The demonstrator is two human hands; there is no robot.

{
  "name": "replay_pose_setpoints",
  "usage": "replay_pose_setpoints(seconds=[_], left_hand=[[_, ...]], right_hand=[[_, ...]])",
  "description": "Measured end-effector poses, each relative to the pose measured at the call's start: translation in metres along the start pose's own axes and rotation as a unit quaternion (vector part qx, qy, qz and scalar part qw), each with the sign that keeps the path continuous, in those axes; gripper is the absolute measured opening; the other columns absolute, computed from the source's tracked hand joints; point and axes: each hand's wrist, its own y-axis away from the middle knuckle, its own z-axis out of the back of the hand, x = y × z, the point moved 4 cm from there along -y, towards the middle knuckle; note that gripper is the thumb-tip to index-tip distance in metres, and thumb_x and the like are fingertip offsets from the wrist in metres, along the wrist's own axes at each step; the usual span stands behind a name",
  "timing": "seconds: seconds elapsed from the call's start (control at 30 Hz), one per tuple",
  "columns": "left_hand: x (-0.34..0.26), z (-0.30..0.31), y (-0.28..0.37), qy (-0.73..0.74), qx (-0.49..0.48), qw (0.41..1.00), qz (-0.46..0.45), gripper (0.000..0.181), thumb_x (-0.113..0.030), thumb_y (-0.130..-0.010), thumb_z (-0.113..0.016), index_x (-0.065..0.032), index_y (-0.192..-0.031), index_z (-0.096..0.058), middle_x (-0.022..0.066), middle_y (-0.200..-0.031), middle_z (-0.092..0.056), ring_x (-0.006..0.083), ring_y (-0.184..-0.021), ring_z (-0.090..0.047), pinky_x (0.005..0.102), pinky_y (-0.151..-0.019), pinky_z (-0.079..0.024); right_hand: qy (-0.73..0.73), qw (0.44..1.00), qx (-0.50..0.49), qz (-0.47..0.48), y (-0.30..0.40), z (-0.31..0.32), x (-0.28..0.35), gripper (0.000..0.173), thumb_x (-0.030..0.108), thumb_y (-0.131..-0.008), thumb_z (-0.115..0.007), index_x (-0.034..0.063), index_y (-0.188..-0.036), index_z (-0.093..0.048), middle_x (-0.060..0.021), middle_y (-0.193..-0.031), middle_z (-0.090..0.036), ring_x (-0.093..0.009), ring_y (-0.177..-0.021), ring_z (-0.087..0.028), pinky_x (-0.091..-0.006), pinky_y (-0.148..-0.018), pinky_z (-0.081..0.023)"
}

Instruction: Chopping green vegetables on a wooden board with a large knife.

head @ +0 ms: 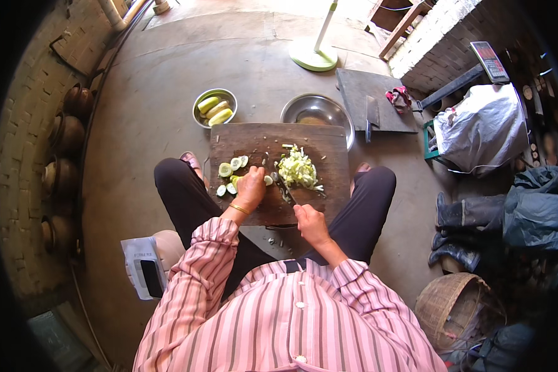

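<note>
A worn wooden cutting board (pixel 279 135) lies between my knees. On its left half my left hand (pixel 252 187) presses down with curled fingers on a green cucumber piece (pixel 235 178), mostly hidden beneath it. My right hand (pixel 312 225) grips the handle of a kitchen knife (pixel 286 193). The blade stands edge-on just right of my left hand, beside a cut slice (pixel 268 180). Several pale round cucumber slices (pixel 225 169) are scattered to the left of that hand. Right of the blade sits a heap of finely chopped pale green pieces (pixel 298 168).
Beyond the board stand a steel bowl of peeled cucumbers (pixel 208 103) and a wide steel basin (pixel 314 109). A cleaver (pixel 372 112) and a red cloth (pixel 398 99) rest on a dark platform (pixel 353 86). Clay pots (pixel 65 176) line the left wall; a phone (pixel 151 278) lies at my left.
</note>
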Motion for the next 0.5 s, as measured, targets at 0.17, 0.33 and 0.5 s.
replay_pose_setpoints(seconds=[0.17, 0.33, 0.5], left_hand=[[-0.003, 0.002, 0.006, -0.033, -0.011, 0.999, -0.031, 0.002, -0.007, -0.077, -0.055, -0.0079, -0.078, -0.056, 0.0116, -0.080, -0.057, 0.0324, -0.069, -0.062, 0.0439, -0.057, -0.049], [-0.005, -0.002, 0.007, -0.026, -0.005, 0.999, -0.024, 0.005, -0.008, -0.076, -0.057, -0.0077, -0.081, -0.057, 0.0111, -0.081, -0.057, 0.0329, -0.068, -0.062, 0.0435, -0.058, -0.049], [-0.004, 0.000, 0.009, -0.031, 0.001, 0.999, -0.021, 0.005, -0.006, -0.077, -0.054, -0.0071, -0.080, -0.056, 0.0116, -0.081, -0.057, 0.0325, -0.069, -0.062, 0.0428, -0.058, -0.049]], right_hand=[[0.126, 0.992, 0.007, 0.003, 0.002, -0.001, 0.024, 0.038, 0.037, -0.093, -0.048, 0.0035, -0.079, -0.057, -0.0242, -0.068, -0.061, -0.043, -0.069, -0.061, -0.0506, -0.060, -0.047], [0.121, 0.993, -0.009, 0.006, -0.008, -0.013, 0.017, 0.036, 0.035, -0.093, -0.048, 0.0035, -0.079, -0.056, -0.0243, -0.069, -0.060, -0.044, -0.069, -0.060, -0.0519, -0.060, -0.045], [0.093, 0.995, 0.016, 0.006, -0.001, -0.001, 0.026, 0.038, 0.038, -0.093, -0.047, 0.0033, -0.080, -0.056, -0.0254, -0.070, -0.062, -0.044, -0.070, -0.061, -0.0525, -0.063, -0.047]])
